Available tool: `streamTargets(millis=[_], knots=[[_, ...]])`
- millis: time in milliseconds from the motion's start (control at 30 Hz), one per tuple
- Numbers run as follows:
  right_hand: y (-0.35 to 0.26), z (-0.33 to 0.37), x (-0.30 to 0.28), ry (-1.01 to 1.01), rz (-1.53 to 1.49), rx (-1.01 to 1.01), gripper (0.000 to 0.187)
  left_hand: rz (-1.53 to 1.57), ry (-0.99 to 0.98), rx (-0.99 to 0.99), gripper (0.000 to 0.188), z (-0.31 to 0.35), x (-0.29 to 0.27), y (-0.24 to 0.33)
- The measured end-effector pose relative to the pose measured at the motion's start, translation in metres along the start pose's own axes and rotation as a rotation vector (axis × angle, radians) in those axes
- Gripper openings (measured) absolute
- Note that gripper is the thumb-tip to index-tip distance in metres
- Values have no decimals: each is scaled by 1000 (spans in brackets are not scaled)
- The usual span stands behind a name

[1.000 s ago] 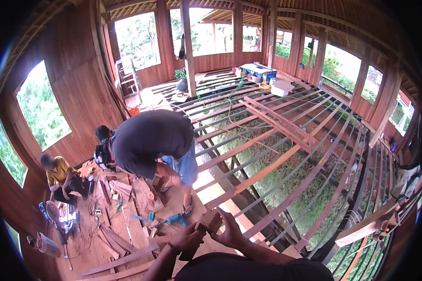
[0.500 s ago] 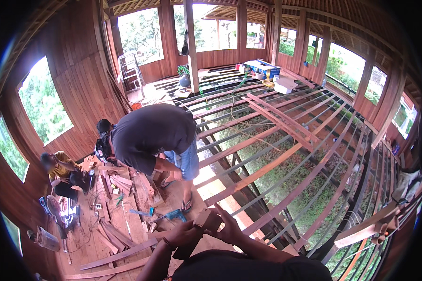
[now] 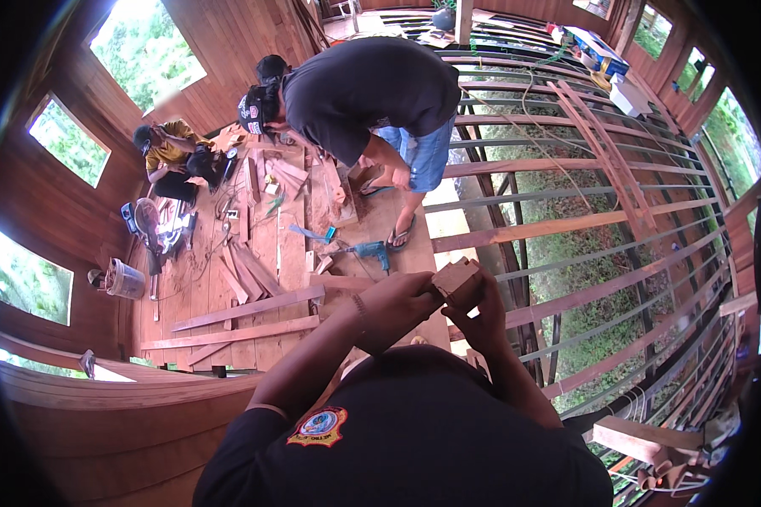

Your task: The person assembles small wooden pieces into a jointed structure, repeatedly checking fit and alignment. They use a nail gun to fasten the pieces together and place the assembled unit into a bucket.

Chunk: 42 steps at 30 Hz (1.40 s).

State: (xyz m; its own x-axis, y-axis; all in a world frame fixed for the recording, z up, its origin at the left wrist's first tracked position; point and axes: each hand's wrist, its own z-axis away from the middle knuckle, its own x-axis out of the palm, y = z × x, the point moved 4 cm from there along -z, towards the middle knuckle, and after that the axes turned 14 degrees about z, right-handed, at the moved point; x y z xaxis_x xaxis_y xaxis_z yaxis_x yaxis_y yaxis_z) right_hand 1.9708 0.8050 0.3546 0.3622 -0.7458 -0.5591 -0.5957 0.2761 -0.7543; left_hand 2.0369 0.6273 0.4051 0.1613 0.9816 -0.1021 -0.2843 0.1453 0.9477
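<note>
In front of my chest I hold a reddish-brown wooden block (image 3: 457, 280) whose end looks notched. My left hand (image 3: 400, 306) is closed round its left side, with a bracelet on that wrist. Against the block's right side, my right hand (image 3: 484, 319) grips with bent fingers, its thumb toward me. A dark, shaded length of wood seems to run down below my left hand; whether it is part of the block I cannot tell.
A bent-over co-worker (image 3: 372, 93) stands ahead; another person (image 3: 173, 156) crouches at the left. A teal drill (image 3: 369, 251), wood strips (image 3: 245, 313), a mitre saw (image 3: 156, 226) and a bucket (image 3: 126, 279) lie around. Open joists (image 3: 566, 224) with gaps over the ground stretch right.
My view has tipped downward and turned left, so the co-worker and tools appear higher and farther right. Both hands still hold the wooden block, which shows a more notched end.
</note>
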Motion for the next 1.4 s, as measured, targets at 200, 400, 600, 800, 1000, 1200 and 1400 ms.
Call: streamTargets(millis=[200,400,600,800,1000,1200,1400], knots=[[4,1,0,-3,2,22,91,-37,-2,-12,29,-1,-2,-5],[13,1,6,-14,-116,68,90,-261,-12,201,29,-1,-4,1],[19,1,9,2,-166,82,86,-202,26,129,31,-1,-7,-5],[15,-1,2,-39,-92,43,83,-228,41,61,32,-1,-9,-3],[15,-1,2,-29,-112,52,86,-227,48,41,37,3,-8,2],[15,1,3,-20,-105,47,84,-196,60,3,38,3,-6,-1],[6,0,2,-14,-87,18,81,-255,56,46,35,3,-5,-5]])
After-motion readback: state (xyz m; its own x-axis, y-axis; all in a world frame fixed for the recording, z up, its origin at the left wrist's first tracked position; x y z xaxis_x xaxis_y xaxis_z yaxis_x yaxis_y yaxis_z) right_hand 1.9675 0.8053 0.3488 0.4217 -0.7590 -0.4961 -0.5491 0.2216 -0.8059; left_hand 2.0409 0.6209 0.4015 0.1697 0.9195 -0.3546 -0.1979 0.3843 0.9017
